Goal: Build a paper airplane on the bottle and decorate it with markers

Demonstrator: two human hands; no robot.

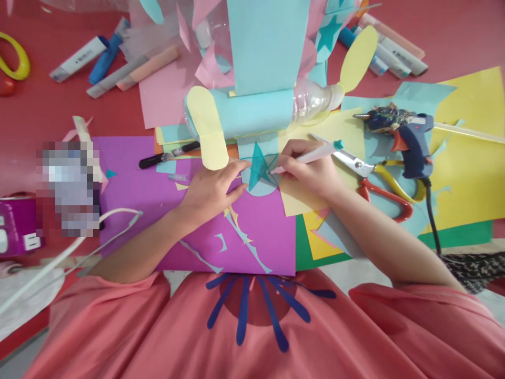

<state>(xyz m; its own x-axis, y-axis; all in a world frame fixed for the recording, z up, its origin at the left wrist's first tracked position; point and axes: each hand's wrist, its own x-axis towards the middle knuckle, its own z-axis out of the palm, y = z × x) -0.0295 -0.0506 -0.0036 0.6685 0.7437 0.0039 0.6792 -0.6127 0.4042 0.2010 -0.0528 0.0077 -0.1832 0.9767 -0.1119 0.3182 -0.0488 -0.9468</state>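
Observation:
My right hand (pixel 310 168) is closed around a white marker (pixel 315 154) with a teal end. Its tip meets a teal star (pixel 258 169), partly coloured in, on a light blue paper flap (pixel 256 188) with a rounded end. The flap extends from under a plastic bottle (pixel 252 109) wrapped in light blue paper. My left hand (pixel 215 190) lies with fingers apart, fingertips at the flap's left edge. Just above that hand hangs a pale yellow rounded paper piece (pixel 208 128), fixed to the bottle's left end. Another yellow piece (pixel 358 59) sits near the bottle's neck.
Scissors (pixel 366 173) and a blue glue gun (pixel 416 142) lie to the right on coloured sheets. Purple paper (pixel 158 242) with scraps spreads beneath my left arm. A black marker (pixel 169 154) rests left of the bottle. More markers (pixel 79 58) lie at both upper sides.

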